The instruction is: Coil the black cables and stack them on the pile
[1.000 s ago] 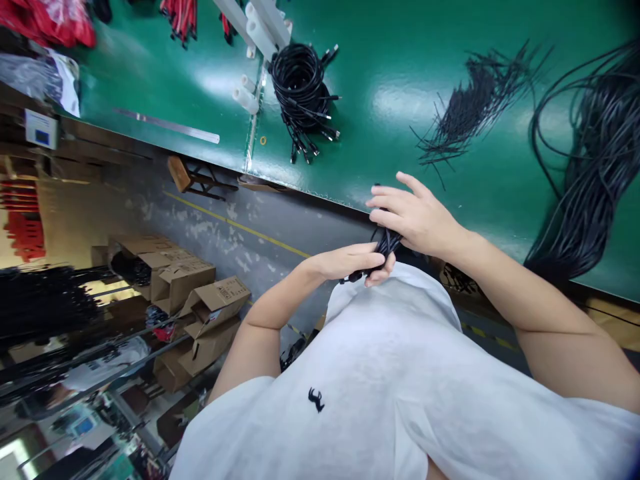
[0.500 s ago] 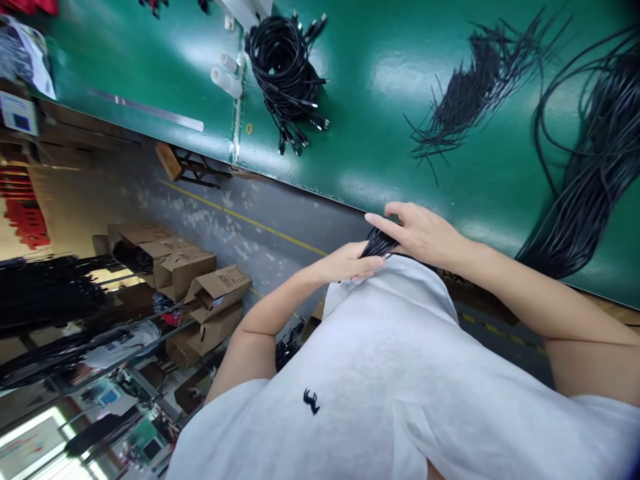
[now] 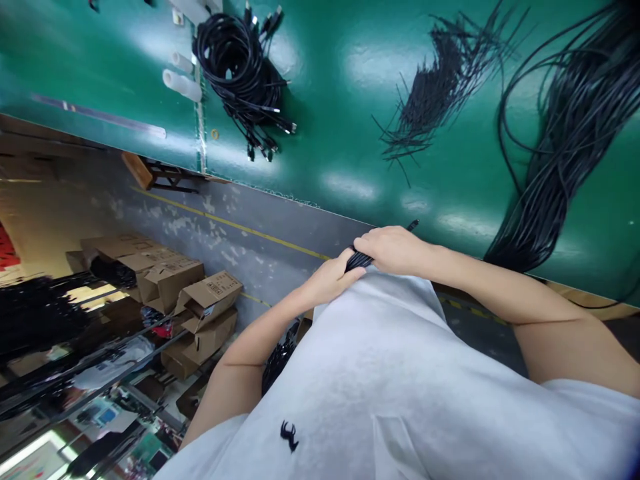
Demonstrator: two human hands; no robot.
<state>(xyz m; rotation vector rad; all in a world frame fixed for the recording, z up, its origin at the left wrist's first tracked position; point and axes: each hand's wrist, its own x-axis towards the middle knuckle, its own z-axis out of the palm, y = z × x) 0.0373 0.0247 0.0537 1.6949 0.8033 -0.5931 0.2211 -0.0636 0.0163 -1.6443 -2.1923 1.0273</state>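
Note:
My left hand (image 3: pixel 331 275) is wrapped round a bundle of black cables (image 3: pixel 358 261) in front of my white shirt, by the table's edge. Closed over the other part of the same bundle is my right hand (image 3: pixel 395 250). A dark cable end (image 3: pixel 413 225) pokes out past the right knuckles. The fingers cover most of the bundle, so its full length is hidden.
On the green table (image 3: pixel 340 147) lie a coil of black cables with metal plugs (image 3: pixel 240 63), a heap of short black strands (image 3: pixel 435 87) and a long hank of black cable (image 3: pixel 565 147). Cardboard boxes (image 3: pixel 215 293) and a wooden stool (image 3: pixel 137 170) stand beyond the aisle.
My right hand, earlier spread with its fingers raised beside the bundle, has closed over it. A dark cable end now shows beyond that hand. The whole view has shifted slightly.

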